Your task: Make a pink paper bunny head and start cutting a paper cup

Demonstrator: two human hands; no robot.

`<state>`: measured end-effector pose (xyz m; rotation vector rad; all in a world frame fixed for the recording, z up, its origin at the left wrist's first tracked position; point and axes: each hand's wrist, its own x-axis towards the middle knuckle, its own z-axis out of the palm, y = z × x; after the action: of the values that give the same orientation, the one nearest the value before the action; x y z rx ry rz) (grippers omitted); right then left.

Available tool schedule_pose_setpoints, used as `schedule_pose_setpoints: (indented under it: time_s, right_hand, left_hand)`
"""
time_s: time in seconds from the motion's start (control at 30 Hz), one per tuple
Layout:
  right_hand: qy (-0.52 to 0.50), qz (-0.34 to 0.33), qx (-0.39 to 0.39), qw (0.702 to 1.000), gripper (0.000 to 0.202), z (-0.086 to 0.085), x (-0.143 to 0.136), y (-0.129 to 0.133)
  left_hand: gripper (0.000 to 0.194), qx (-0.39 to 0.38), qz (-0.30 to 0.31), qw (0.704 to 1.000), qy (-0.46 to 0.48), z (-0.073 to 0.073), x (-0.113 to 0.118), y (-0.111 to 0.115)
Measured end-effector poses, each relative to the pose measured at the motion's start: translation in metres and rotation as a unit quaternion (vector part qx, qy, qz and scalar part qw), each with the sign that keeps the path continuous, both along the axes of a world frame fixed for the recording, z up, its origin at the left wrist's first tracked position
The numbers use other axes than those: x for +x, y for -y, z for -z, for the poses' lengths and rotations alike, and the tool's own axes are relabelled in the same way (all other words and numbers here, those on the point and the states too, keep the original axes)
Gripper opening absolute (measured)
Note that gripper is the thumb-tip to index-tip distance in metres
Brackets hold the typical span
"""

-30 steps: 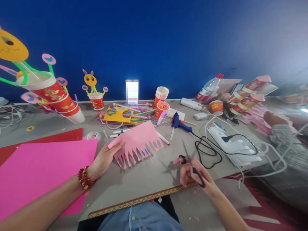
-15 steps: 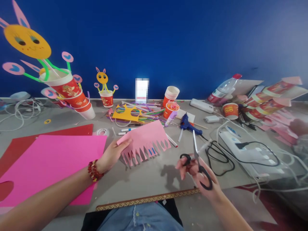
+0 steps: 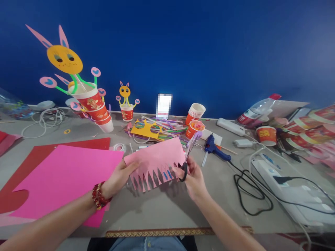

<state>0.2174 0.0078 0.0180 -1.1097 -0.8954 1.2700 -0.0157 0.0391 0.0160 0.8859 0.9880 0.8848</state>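
A light pink paper sheet (image 3: 157,155) with pointed cut-outs along its lower edge is pinched at its left end by my left hand (image 3: 123,176). Two small blue marks show near its lower right edge. My right hand (image 3: 193,179) is closed around the black handles of the scissors (image 3: 185,170), at the sheet's right end. The blades point up and right, beside the sheet's right edge; whether they are fully closed is hard to tell. My right fingertips are at the sheet's lower right edge.
Bright pink paper (image 3: 70,181) lies over red paper (image 3: 34,158) at the left. Stacked cups with a rabbit figure (image 3: 91,101) stand behind. Coloured sticks (image 3: 170,129), a blue glue gun (image 3: 214,148), cables and a power strip (image 3: 282,184) lie beyond and right.
My right hand has moved left and up with the scissors, from apart to the sheet's right end. The camera view has shifted left. My left hand still holds the sheet.
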Motion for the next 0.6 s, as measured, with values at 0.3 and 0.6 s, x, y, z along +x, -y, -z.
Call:
schedule_pose_setpoints:
  time_s: [0.3,0.6]
  right_hand:
    - [-0.051,0.009,0.02,0.998,0.035,0.005,0.007,0.0]
    - [-0.047,-0.022,0.016,0.999,0.034,0.007,0.009,0.005]
  left_hand:
    - [0.072,-0.081,0.172,0.963,0.19,0.001,-0.019,-0.025]
    - [0.071,0.082,0.476,0.875,-0.01,-0.044,-0.032,-0.081]
